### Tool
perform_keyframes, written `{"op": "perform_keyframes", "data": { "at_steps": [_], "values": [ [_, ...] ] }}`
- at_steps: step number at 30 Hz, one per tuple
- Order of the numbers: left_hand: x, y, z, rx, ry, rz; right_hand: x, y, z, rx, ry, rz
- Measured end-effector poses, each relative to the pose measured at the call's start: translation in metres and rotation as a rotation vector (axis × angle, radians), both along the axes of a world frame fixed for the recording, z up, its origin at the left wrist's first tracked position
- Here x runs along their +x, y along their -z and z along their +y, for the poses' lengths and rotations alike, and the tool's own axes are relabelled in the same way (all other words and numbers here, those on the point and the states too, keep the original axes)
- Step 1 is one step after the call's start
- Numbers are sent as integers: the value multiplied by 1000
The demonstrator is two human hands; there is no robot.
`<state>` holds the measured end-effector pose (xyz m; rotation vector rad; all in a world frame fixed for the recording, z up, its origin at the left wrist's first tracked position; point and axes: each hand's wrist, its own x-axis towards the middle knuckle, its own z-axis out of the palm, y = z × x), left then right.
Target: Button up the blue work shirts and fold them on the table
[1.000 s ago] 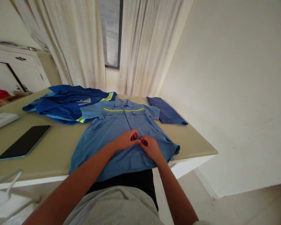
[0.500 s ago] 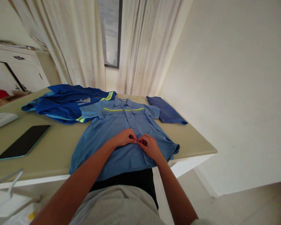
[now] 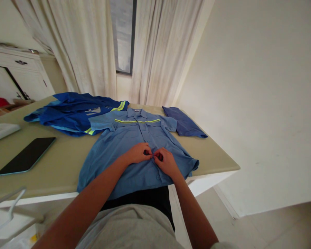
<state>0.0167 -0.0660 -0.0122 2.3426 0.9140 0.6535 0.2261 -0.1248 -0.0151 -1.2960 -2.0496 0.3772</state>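
A light blue short-sleeved work shirt (image 3: 129,138) with a yellow stripe across the chest lies face up, its collar pointing away from me and its hem at the table's front edge. My left hand (image 3: 140,153) pinches the front placket, a little below the middle. Right beside it, my right hand (image 3: 166,160) pinches the same placket from the other side, the fingertips of both hands almost meeting. Whatever button sits between the fingers is hidden. Lower down, one button (image 3: 158,177) shows near the hem.
Darker blue garments with reflective bands (image 3: 67,114) lie in a heap at the back left. A folded navy cloth (image 3: 184,121) is at the back right. On the left are a dark tablet (image 3: 27,155) and a white object (image 3: 2,132). A wall (image 3: 261,103) borders the right.
Both hands stay at the same spot on the placket, with only a slight shift of the fingers. The shirt and the other things have not moved.
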Motion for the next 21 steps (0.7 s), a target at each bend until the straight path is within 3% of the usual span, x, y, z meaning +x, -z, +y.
{"op": "perform_keyframes", "data": {
  "at_steps": [11, 21],
  "values": [
    [4, -5, -9, 237, 52, 70, 1, 2, 3, -25, 4, -1],
    [4, -1, -6, 180, 30, 63, 1, 2, 2, -26, -7, -11]
  ]
}}
